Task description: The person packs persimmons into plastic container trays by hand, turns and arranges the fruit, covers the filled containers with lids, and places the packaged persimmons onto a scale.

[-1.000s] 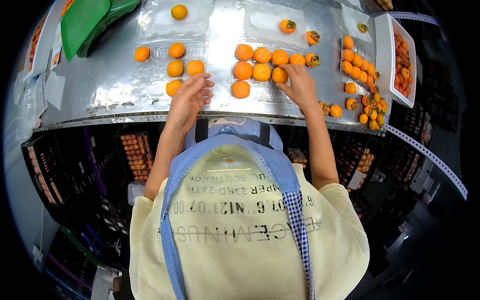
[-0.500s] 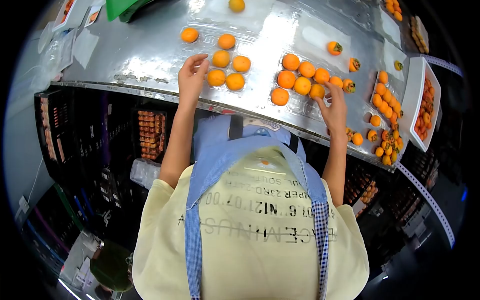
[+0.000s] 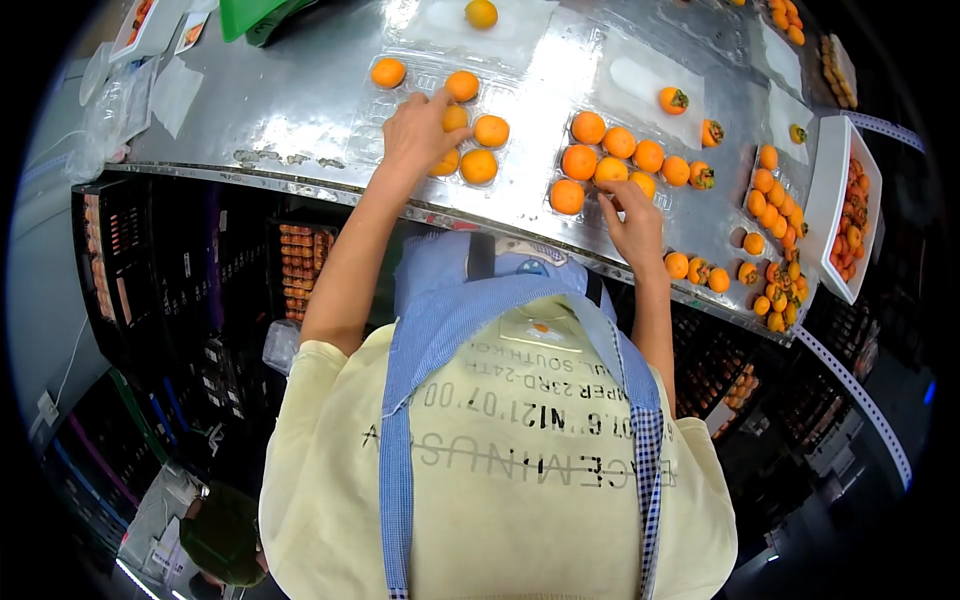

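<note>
My left hand (image 3: pixel 418 132) reaches over a clear plastic tray (image 3: pixel 425 78), its thumb and index finger around an orange persimmon (image 3: pixel 455 117). Several other persimmons sit in this tray, one (image 3: pixel 444 163) partly hidden under the hand. On the right, my right hand (image 3: pixel 635 222) is at the near edge of a second clear tray (image 3: pixel 594 208). Its curled fingers are apart, with the tips against the lower side of a persimmon (image 3: pixel 611 170). Another persimmon (image 3: pixel 644 184) lies just beyond the fingers. Fruit fills several of this tray's places.
Loose persimmons (image 3: pixel 718 280) lie along the metal table's (image 3: pixel 270 120) near right edge, beside a heap (image 3: pixel 785 290). A white box (image 3: pixel 832 190) of fruit stands at the right. A green object (image 3: pixel 250 15) is at the far left. Dark crates (image 3: pixel 125 260) stand below the table.
My left hand has moved right and forward, from beside the left tray onto a persimmon in it. My right hand has shifted left along the right tray to another persimmon.
</note>
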`<action>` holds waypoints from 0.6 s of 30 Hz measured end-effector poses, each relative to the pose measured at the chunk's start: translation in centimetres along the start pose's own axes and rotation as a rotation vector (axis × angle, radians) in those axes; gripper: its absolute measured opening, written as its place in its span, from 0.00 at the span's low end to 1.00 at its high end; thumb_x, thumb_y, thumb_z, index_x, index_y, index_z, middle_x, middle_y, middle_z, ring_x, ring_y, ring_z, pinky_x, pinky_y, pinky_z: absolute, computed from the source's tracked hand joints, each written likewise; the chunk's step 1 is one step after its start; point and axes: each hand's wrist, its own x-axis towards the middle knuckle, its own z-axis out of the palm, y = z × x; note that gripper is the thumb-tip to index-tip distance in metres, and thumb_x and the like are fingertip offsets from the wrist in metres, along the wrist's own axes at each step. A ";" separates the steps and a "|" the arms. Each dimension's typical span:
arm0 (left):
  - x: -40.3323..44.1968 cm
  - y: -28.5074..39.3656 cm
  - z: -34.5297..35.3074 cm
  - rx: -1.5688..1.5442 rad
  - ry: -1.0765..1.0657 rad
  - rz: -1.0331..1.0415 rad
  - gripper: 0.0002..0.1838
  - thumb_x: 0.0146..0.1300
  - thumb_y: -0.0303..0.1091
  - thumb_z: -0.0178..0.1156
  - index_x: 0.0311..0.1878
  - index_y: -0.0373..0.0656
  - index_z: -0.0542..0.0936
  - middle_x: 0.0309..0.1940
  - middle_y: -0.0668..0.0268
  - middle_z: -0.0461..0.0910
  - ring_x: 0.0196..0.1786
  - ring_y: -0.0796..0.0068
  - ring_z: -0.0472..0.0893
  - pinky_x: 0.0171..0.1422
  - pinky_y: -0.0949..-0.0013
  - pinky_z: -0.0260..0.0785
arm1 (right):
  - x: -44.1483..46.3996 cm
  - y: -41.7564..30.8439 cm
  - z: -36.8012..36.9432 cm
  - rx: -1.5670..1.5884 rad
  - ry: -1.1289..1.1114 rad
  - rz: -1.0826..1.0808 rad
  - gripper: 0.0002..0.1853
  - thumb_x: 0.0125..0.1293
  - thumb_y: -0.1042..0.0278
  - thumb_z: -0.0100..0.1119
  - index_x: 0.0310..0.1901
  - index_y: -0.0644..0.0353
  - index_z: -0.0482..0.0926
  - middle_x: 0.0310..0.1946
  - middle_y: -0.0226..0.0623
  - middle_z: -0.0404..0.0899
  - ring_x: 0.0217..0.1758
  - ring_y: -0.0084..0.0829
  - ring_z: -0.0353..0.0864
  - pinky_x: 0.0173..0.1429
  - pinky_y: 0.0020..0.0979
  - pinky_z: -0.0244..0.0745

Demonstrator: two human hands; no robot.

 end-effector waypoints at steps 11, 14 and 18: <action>-0.9 -0.8 0.5 0.072 0.143 0.171 0.19 0.56 0.43 0.63 0.52 0.52 0.78 0.31 0.61 0.77 0.39 0.60 0.79 0.41 0.59 0.72 | 0.3 -1.0 0.9 0.021 -0.027 -0.059 0.07 0.58 0.73 0.60 0.38 0.61 0.81 0.33 0.41 0.81 0.36 0.41 0.81 0.41 0.35 0.76; -0.8 -0.2 0.3 0.093 0.118 0.118 0.20 0.56 0.43 0.64 0.52 0.52 0.79 0.30 0.61 0.77 0.38 0.60 0.79 0.40 0.59 0.72 | 0.6 -1.1 1.2 0.016 -0.053 -0.085 0.07 0.57 0.73 0.60 0.38 0.61 0.81 0.32 0.40 0.81 0.35 0.41 0.81 0.40 0.36 0.75; -0.8 -0.3 -0.1 -0.018 0.090 0.053 0.22 0.55 0.42 0.66 0.54 0.53 0.78 0.34 0.60 0.79 0.37 0.61 0.80 0.42 0.62 0.73 | 0.9 -1.4 1.2 0.019 -0.057 -0.104 0.07 0.57 0.73 0.60 0.38 0.60 0.81 0.31 0.40 0.81 0.35 0.40 0.81 0.40 0.36 0.75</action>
